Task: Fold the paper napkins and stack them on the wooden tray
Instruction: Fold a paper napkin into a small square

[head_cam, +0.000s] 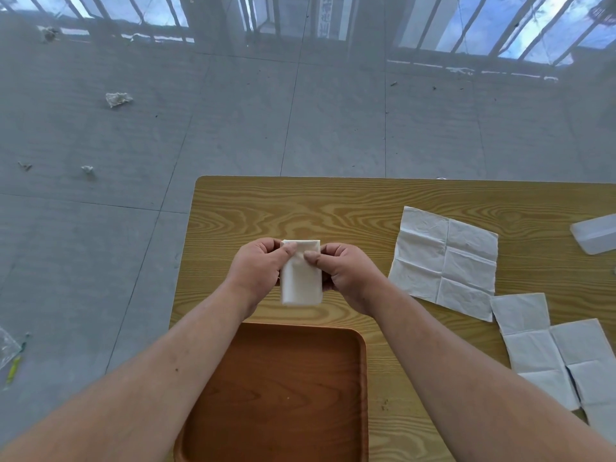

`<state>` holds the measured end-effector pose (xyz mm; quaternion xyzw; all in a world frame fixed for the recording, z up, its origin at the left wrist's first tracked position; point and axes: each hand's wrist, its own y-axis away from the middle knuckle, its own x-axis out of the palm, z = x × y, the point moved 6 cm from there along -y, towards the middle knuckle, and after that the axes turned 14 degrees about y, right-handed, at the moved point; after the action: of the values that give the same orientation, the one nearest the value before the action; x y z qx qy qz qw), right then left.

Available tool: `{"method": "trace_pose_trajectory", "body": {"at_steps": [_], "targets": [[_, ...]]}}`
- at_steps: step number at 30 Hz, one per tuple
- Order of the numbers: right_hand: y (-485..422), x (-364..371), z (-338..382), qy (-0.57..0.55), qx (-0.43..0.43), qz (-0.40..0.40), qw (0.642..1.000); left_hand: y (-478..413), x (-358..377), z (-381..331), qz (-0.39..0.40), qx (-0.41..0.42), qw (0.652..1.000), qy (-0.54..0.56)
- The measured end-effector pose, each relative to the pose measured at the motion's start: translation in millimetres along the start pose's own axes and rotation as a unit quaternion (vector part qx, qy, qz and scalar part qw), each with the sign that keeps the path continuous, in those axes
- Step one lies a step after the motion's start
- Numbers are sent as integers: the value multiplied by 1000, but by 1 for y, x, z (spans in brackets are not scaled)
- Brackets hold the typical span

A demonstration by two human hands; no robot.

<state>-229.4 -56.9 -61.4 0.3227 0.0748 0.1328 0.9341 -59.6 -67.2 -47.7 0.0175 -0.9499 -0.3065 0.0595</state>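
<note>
While both thumbs press on its near face, the left hand (258,265) and the right hand (343,271) each pinch the upper part of the folded napkin (301,281), fingers curled behind it. It hangs upright between them as a narrow white packet over the bench (300,208), just past the far edge of the tray (361,361). To finish this step well, I'd say the thumbs should run along the top crease so the layers stay flat. Then the packet should be lowered square to a corner of the tray, not dropped, since soft paper like this springs open easily. It looks to be the first of the stack, so its placing sets the line for the rest. To the right on the bench lies an open napkin (443,258) showing its crease grid. Nearer the person, more sheets (550,348) overlap one another, all waiting their turn. A pale plastic box (593,233) sits at the bench's right edge, partly out of view. Beyond the pale wood-grain bench is a grey tiled floor (233,111) with a few crumpled scraps (117,99) on it. At the far side of the room, window bars (500,25) stand against a bright sky.
</note>
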Motion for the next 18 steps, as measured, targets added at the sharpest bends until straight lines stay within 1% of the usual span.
{"method": "trace_pose_trajectory", "body": {"at_steps": [3, 8, 12, 13, 15, 18], "targets": [[3, 4, -6, 21, 24, 22, 999, 0, -4, 1, -17, 4, 1000, 4], [10, 16, -9, 36, 21, 36, 999, 6, -13, 4, -2, -5, 1000, 2], [14, 28, -14, 26, 30, 5, 999, 20, -34, 12, 20, -46, 997, -58], [16, 34, -16, 25, 38, 6, 999, 24, -42, 14, 13, -47, 996, -69], [21, 51, -21, 28, 57, 15, 998, 34, -63, 21, -25, -41, 994, -96], [30, 82, -33, 46, 92, 16, 995, 50, -96, 38, -75, -36, 983, -163]]}}
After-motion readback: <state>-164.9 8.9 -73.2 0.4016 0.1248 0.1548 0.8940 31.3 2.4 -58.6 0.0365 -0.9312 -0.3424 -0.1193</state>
